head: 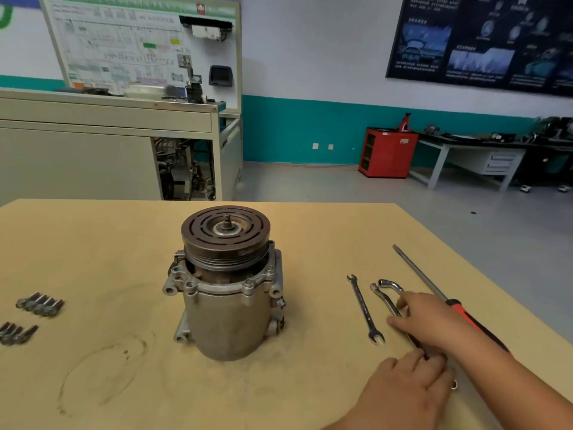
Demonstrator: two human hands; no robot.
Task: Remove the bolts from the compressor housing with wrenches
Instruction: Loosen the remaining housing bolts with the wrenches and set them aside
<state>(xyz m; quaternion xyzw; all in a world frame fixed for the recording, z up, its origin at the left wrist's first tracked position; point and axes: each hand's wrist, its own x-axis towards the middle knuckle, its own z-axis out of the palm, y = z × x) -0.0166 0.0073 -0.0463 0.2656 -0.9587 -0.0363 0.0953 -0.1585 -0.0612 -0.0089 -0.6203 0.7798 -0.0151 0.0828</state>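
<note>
Tan board table (93, 243) is set up with the grey metal compressor (228, 318) near its middle. It is stood upright with the dark grooved pulley (225, 237) on top, probably so the flange (217, 287) is reachable from above. The housing is seen as dull cast metal with lugs round the rim. A few bolt heads seem to be seated in the flange, so the task is judged unfinished.

Loose bolts (40, 304) are parked in 2 clusters at the far left, well apart from the tools. 1 straight wrench (365, 308), 2 bent wrenches (386, 294) and a screwdriver (418, 270) are laid out to the right.

The right hand (424, 324) is spread with straight fingers touching the bent wrenches, likely for picking 1. The left hand (409, 383) is laid over their near ends, just beside the right hand. Whether anything is gripped cannot be told.
</note>
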